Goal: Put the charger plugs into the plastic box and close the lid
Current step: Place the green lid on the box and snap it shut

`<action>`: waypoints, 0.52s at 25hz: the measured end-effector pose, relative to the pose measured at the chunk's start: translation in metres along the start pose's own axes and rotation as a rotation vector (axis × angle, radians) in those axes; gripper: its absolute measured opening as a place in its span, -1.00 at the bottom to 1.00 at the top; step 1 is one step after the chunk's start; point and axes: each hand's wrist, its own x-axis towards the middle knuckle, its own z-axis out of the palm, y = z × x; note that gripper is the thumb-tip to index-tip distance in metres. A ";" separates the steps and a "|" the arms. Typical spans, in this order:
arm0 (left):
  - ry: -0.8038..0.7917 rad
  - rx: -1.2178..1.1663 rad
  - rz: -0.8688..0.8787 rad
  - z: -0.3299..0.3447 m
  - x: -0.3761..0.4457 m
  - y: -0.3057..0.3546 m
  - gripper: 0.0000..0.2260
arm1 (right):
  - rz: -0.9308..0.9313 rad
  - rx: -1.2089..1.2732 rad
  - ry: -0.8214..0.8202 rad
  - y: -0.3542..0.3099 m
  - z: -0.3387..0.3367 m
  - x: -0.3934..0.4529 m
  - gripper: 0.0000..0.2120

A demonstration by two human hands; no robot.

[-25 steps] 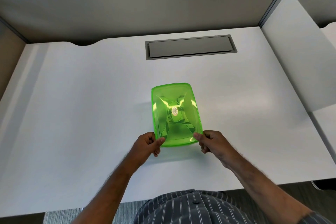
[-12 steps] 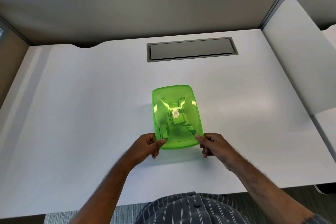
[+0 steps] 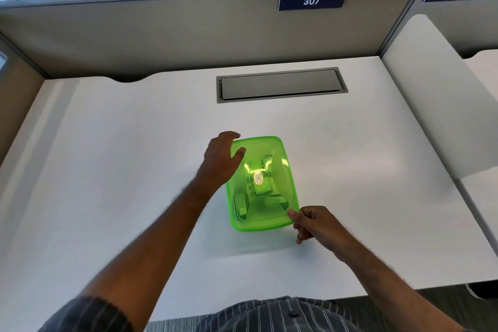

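A translucent green plastic box (image 3: 262, 183) sits in the middle of the white desk (image 3: 121, 170) with its green lid on top. Pale shapes of charger plugs (image 3: 265, 195) show dimly through the lid. My left hand (image 3: 221, 160) lies over the box's far left corner, fingers spread, thumb on the lid. My right hand (image 3: 314, 222) pinches the lid's near right corner between thumb and forefinger.
A grey cable hatch (image 3: 280, 85) is set into the desk behind the box. Grey partition walls (image 3: 188, 32) close off the back and both sides, with a sign reading 307. A white side panel (image 3: 436, 94) stands at the right.
My left hand has let go of the lid's near left corner and moved up to the far left corner. The right hand stays on the near right corner. The view has tilted upward.
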 end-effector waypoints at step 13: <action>-0.110 -0.069 -0.220 -0.004 0.012 -0.016 -0.65 | 0.020 0.079 0.115 -0.015 -0.015 0.004 -0.62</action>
